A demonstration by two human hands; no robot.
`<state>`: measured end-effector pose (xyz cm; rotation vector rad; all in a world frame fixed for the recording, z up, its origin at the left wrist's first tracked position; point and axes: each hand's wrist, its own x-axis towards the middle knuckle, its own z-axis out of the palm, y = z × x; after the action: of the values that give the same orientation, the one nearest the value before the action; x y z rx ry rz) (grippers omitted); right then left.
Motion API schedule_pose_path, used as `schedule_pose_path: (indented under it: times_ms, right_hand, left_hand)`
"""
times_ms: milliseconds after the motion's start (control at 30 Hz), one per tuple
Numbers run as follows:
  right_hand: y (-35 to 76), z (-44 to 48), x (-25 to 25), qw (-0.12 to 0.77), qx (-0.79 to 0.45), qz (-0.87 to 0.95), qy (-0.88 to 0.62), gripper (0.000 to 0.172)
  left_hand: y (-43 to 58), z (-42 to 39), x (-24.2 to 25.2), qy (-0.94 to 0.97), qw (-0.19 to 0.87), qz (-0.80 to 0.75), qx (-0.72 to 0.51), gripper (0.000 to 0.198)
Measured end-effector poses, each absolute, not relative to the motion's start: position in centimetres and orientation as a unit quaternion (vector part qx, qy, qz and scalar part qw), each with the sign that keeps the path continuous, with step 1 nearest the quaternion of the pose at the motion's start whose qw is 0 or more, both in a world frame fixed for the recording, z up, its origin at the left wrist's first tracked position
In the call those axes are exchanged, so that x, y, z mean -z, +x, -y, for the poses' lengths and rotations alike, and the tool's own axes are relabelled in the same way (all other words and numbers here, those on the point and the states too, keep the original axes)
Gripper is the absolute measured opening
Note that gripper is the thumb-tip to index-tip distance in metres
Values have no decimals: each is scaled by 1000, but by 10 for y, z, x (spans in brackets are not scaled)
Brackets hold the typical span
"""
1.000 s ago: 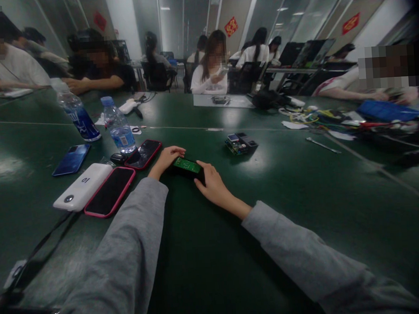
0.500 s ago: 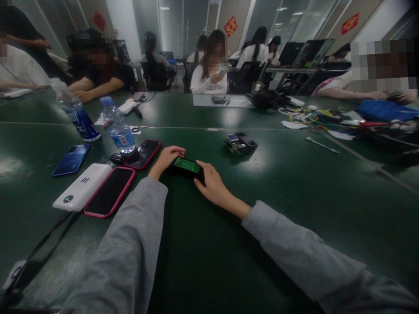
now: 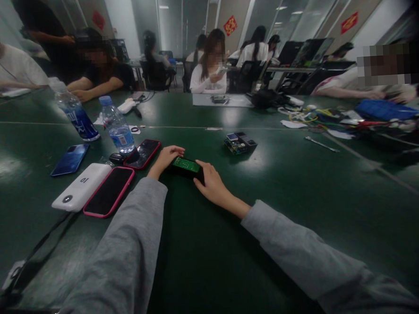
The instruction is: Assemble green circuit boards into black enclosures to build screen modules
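A green circuit board (image 3: 187, 164) sits in a dark case on the green table in front of me. My left hand (image 3: 167, 160) is curled over the case's left end, its fingers bent over the far edge. With the thumb on the near side and fingers over the top, my right hand (image 3: 213, 183) grips the right end. The case's underside and the left thumb are hidden. Farther off to the right lies a black case with electronics (image 3: 240, 144), touched by neither hand. Beside my left wrist rests a red-edged phone (image 3: 143, 154).
To the left are a pink-cased phone (image 3: 109, 191), a white power bank (image 3: 81, 187), a blue phone (image 3: 69, 160), a water bottle (image 3: 121, 131) and a blue-labelled bottle (image 3: 77, 117). Rightward lie a metal wrench-like tool (image 3: 321, 144) and tangled cables (image 3: 309, 115). Several people sit beyond.
Both hands stay in place on the case. The camera view has shifted very slightly. In the background, the people at the left and right have changed posture a little.
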<state>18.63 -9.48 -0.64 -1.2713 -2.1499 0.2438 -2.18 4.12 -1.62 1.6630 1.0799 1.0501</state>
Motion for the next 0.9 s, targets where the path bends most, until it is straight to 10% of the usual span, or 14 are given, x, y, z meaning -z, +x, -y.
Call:
schedule_pose_path:
  times_ms: [900]
  right_hand:
    - [186,95,6,312,-100,812,-482,59]
  left_hand:
    - [-22,-41,16,671,425,-442,-416,26]
